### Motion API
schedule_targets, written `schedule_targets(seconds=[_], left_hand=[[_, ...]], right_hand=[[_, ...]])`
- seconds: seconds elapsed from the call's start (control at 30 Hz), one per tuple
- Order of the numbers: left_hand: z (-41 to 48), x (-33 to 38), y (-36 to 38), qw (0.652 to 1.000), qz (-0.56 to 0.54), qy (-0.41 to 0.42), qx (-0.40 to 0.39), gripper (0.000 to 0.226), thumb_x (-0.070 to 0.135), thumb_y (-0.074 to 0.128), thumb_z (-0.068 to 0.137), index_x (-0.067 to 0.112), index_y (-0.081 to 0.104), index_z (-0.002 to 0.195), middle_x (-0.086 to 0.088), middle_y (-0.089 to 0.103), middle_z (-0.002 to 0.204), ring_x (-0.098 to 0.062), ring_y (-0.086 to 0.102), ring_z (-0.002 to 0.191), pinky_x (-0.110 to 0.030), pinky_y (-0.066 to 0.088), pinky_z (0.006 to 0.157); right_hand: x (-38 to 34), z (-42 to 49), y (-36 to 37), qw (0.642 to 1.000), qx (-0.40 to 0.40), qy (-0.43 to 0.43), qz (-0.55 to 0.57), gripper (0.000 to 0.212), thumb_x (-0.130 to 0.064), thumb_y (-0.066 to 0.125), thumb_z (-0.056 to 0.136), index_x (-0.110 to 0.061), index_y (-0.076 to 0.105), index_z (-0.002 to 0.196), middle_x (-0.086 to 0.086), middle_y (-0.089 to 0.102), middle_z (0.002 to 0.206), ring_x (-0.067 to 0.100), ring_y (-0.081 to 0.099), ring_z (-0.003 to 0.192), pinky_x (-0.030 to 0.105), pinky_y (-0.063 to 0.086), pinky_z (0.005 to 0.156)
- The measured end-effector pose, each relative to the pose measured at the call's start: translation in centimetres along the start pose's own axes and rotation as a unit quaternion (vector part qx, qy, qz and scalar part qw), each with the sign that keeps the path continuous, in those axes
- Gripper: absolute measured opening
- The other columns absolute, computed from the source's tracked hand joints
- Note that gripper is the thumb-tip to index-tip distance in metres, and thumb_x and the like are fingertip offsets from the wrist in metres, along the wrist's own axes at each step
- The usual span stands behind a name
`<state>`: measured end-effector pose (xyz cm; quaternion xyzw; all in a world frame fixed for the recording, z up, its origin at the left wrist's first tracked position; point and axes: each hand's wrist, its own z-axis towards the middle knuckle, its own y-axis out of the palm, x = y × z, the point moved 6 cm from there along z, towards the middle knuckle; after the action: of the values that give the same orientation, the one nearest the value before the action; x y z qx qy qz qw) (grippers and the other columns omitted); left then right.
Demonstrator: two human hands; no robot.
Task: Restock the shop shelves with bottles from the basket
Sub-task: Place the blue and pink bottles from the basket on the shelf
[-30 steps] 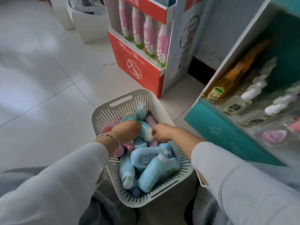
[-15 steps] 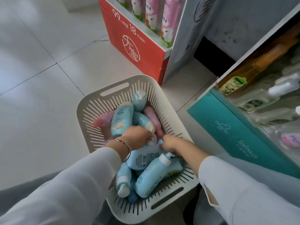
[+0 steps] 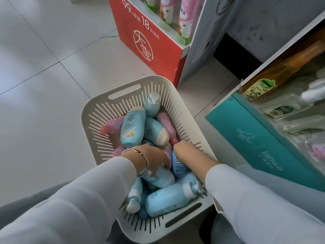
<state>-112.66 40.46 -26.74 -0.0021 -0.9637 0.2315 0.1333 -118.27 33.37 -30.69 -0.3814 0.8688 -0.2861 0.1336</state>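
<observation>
A cream slotted basket (image 3: pixel 91 111) stands on the floor tiles, filled with several light blue and pink bottles. My left hand (image 3: pixel 154 159), a bracelet on its wrist, reaches into the middle of the pile, and its fingers curl over a light blue bottle (image 3: pixel 158 178). My right hand (image 3: pixel 184 149) is pushed down into the pile just right of it, beside another blue bottle (image 3: pixel 179 164); its fingers are hidden among the bottles. A large blue bottle with a white cap (image 3: pixel 168 198) lies at the near end. The teal-fronted shelf (image 3: pixel 255 147) is at the right.
An amber bottle (image 3: pixel 284 71) and clear bottles lie on the teal shelf. A red display box (image 3: pixel 149 41) holding pink bottles (image 3: pixel 186 14) stands beyond the basket. A dark gap (image 3: pixel 233 55) opens between box and shelf. Pale floor tiles (image 3: pixel 44 85) spread to the left.
Both hands have moved from the far-middle bottles toward the nearer middle of the basket and sunk deeper into the pile. The view has tilted down and closer.
</observation>
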Motion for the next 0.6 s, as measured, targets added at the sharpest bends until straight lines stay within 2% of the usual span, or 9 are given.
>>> schedule_targets(seconds=[0.07,0.2,0.3,0.4,0.47,0.5,0.53,0.57,0.6], left_hand=[[-0.4,0.0,0.0,1.0,0.006,0.009,-0.006,0.067,0.022,0.067,0.081,0.038,0.037,0.139,0.002,0.045,0.137,-0.024,0.041,0.125,-0.043,0.032,0.104],[-0.6,-0.1,-0.4,0.997,-0.068,0.039,-0.028,0.065,0.016,0.068,0.08,0.03,0.043,0.139,0.0,0.046,0.139,-0.021,0.043,0.124,-0.032,0.035,0.099],[-0.6,-0.8,-0.5,0.991,-0.117,0.042,-0.04,0.051,0.021,0.063,0.085,0.027,0.05,0.134,-0.001,0.052,0.135,-0.02,0.047,0.12,-0.026,0.036,0.096],[-1.0,-1.5,-0.2,0.986,-0.164,0.022,-0.026,0.042,0.027,0.057,0.089,0.032,0.052,0.13,0.005,0.055,0.131,-0.016,0.049,0.118,-0.021,0.032,0.094],[-1.3,-1.5,0.2,0.985,-0.174,0.02,-0.013,0.04,0.029,0.054,0.09,0.033,0.052,0.13,0.005,0.055,0.131,-0.016,0.05,0.118,-0.022,0.032,0.096],[-1.4,-1.5,0.3,0.984,-0.178,0.021,-0.01,0.04,0.029,0.053,0.091,0.033,0.052,0.131,0.005,0.055,0.131,-0.017,0.05,0.118,-0.024,0.033,0.098],[-1.4,-1.4,0.5,0.983,-0.183,0.022,-0.006,0.039,0.03,0.053,0.091,0.032,0.052,0.13,0.004,0.056,0.131,-0.017,0.05,0.118,-0.026,0.034,0.1],[-1.4,-1.5,0.6,0.982,-0.187,0.024,-0.001,0.039,0.03,0.052,0.091,0.032,0.053,0.13,0.004,0.056,0.131,-0.018,0.051,0.117,-0.029,0.035,0.103],[-1.4,-1.6,0.6,0.981,-0.191,0.025,0.001,0.039,0.03,0.052,0.091,0.032,0.053,0.13,0.004,0.056,0.13,-0.018,0.051,0.117,-0.031,0.036,0.104]], right_hand=[[-0.1,0.1,-0.3,1.0,0.021,-0.005,-0.011,0.036,-0.008,0.045,0.096,-0.001,0.049,0.132,0.016,0.053,0.132,0.031,0.052,0.122,0.038,0.044,0.097],[-0.2,1.0,-0.2,0.999,0.037,-0.021,0.013,0.039,-0.007,0.042,0.096,0.002,0.044,0.134,0.02,0.043,0.135,0.036,0.048,0.122,0.041,0.04,0.099],[-0.1,1.1,0.0,0.999,-0.003,-0.015,0.052,0.042,-0.005,0.048,0.093,0.002,0.043,0.134,0.02,0.05,0.133,0.035,0.052,0.12,0.039,0.042,0.097],[0.3,1.3,1.1,0.994,-0.078,0.025,0.076,0.06,-0.016,0.043,0.096,0.001,0.015,0.146,0.023,0.042,0.141,0.036,0.047,0.126,0.042,0.04,0.1],[0.4,1.4,1.3,0.988,-0.102,0.047,0.107,0.063,-0.026,0.036,0.099,-0.001,0.005,0.149,0.026,0.037,0.143,0.04,0.045,0.126,0.047,0.039,0.102],[0.4,1.4,1.1,0.985,-0.107,0.055,0.12,0.068,-0.027,0.042,0.098,0.0,0.005,0.148,0.026,0.039,0.142,0.039,0.049,0.121,0.048,0.043,0.096],[0.4,1.4,0.9,0.984,-0.109,0.061,0.129,0.075,-0.025,0.053,0.094,0.0,0.007,0.147,0.025,0.043,0.139,0.037,0.055,0.108,0.045,0.048,0.084],[0.3,0.9,0.6,0.987,-0.113,0.051,0.104,0.078,-0.023,0.062,0.089,0.001,0.014,0.145,0.023,0.048,0.135,0.032,0.057,0.092,0.041,0.05,0.071],[0.0,0.5,0.3,0.99,-0.12,0.03,0.061,0.073,-0.022,0.067,0.086,0.002,0.025,0.141,0.02,0.054,0.13,0.03,0.057,0.085,0.037,0.05,0.067]])
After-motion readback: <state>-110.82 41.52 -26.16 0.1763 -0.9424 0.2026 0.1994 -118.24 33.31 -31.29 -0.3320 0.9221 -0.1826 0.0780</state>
